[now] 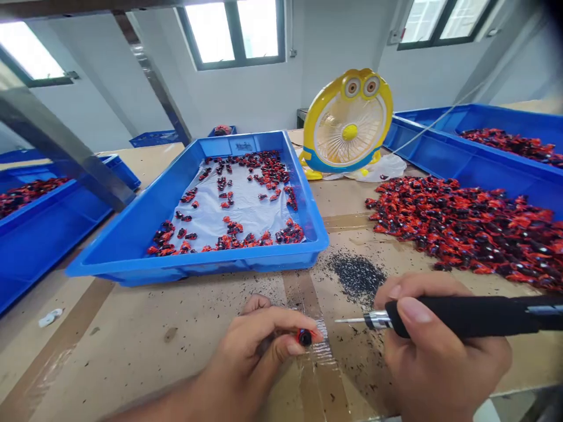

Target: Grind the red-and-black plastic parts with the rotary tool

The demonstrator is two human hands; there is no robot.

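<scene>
Pinching the red-and-black part [305, 337] in our left fingers [281, 319], nearer us than the blue tray's [206, 266] near right corner; our right hand [440, 357] grips the black-handled screwdriver-like tool [461, 315], tip near but apart, shaft roughly parallel to the tray's near edge.

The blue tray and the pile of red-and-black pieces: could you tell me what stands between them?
The yellow fan stands there, toward the back, in the head view.
</scene>
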